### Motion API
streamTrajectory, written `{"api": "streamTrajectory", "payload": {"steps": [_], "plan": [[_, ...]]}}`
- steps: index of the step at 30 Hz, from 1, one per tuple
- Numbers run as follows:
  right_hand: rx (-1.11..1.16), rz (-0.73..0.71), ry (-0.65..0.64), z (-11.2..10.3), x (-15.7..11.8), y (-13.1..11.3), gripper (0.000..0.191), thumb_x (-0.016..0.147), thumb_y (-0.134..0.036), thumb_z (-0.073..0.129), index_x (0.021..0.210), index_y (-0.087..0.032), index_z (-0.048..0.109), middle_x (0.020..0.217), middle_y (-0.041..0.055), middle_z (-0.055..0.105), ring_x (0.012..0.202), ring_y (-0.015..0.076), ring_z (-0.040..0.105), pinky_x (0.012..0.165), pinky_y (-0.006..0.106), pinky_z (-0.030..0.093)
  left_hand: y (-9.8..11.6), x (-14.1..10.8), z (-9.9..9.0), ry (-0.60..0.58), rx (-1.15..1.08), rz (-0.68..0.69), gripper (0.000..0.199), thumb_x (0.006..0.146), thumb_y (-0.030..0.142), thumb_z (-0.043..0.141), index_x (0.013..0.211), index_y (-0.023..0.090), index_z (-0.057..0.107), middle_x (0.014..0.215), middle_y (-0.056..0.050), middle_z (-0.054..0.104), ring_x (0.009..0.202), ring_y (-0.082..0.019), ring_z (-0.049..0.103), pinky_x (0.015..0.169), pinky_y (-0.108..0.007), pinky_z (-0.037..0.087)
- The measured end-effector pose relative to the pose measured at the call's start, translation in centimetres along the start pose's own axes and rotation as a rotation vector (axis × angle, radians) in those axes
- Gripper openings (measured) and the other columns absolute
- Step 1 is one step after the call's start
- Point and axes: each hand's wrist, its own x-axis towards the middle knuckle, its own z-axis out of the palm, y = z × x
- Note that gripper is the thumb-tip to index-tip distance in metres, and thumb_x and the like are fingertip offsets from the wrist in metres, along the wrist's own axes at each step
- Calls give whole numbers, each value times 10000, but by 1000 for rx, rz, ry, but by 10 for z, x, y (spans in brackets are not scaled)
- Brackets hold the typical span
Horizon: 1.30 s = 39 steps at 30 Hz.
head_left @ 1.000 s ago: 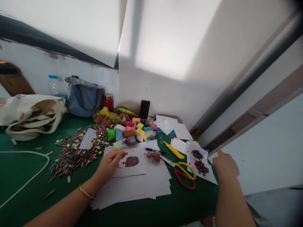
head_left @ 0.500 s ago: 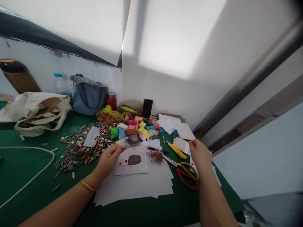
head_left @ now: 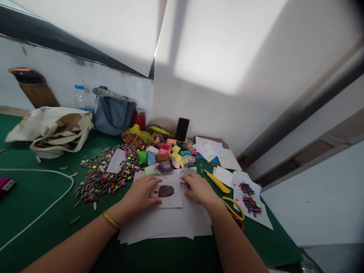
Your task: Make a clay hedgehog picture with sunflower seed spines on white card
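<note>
My left hand [head_left: 143, 192] rests at the left edge of a small white card [head_left: 173, 203], fingers apart and holding nothing. On the card is a brown oval shape [head_left: 166, 191] with a pink part at its left. My right hand [head_left: 196, 187] is just right of the card, its fingers spread and curved over a small brown and pink item that they mostly hide. Larger white sheets [head_left: 153, 229] lie under the card. Beyond my right wrist are scissors with yellow and red handles [head_left: 237, 206], partly covered by the arm.
Sunflower seeds and coloured balls [head_left: 106, 178] lie left. Clay packets [head_left: 163, 156] and a phone [head_left: 182, 129] stand behind. A yellow cutter [head_left: 218, 182] and decorated sheets [head_left: 263, 214] are right; bags [head_left: 113, 113] and a white cable [head_left: 54, 204] are left.
My right hand has moved left from the papers at the right to beside the small card. My left hand has opened and lowered onto the card's left side. The view has shifted slightly.
</note>
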Motion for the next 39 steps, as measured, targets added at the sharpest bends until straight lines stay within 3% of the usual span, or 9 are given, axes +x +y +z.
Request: {"api": "streamTrajectory", "payload": {"steps": [4,8,12,16,20,23,27,35,39], "plan": [[107,-18,68,-4,4,12,717,709,-152,773,1380,-223,532,1208,121,629,1120,287,574,930,377,447,7,-4,2,-54,42,18,744,584,392,836,1284,281,611,1272,-100,643,1189,-329,560,997,-444,402],[419,-116,202,-9,0,0,828,765,-210,747,1492,-286,357,1198,63,613,999,209,608,879,334,480,15,-4,-1,24,-23,34,541,710,449,756,1202,247,655,1226,-113,662,1159,-321,574,994,-454,406],[574,-263,233,-3,-6,-33,860,777,-214,748,1507,-338,308,1236,51,592,980,194,608,886,347,493,30,-4,0,120,-368,-65,309,890,454,546,1039,219,682,1047,-90,710,981,-242,642,864,-369,494],[556,-429,331,16,-5,-55,847,773,-247,779,1492,-323,337,1202,67,616,1021,221,590,931,384,483,41,-2,3,122,-744,-196,257,849,445,600,899,195,627,835,-32,689,760,-185,651,676,-299,527],[574,-427,417,29,-2,-52,884,744,-321,819,1487,-303,340,1322,108,555,1173,261,542,991,411,455,43,0,3,131,-846,-251,235,805,416,644,853,191,595,784,-13,673,708,-167,638,656,-301,540],[514,-387,394,30,-1,-46,667,778,-374,787,1365,-245,497,1276,118,586,1147,265,555,961,396,454,43,1,4,113,-865,-257,225,789,394,654,877,191,611,813,-21,690,728,-169,645,676,-310,552],[428,-400,306,26,-4,-45,186,893,-356,663,991,-200,634,906,40,656,856,193,578,777,301,442,45,0,4,77,-872,-238,227,751,365,695,872,182,636,837,-26,687,778,-178,655,730,-319,554],[512,-415,337,28,-9,-48,245,995,-361,452,916,-192,610,864,37,630,812,180,556,722,278,394,42,-3,7,145,-1031,-282,306,763,385,717,967,215,563,735,30,623,680,-137,616,630,-266,507],[545,-349,277,31,-8,-47,300,998,-360,423,828,-192,605,756,14,600,728,164,545,637,257,368,35,-5,12,126,-906,-149,261,842,364,634,1056,219,596,776,2,644,711,-149,621,655,-281,515]]}}
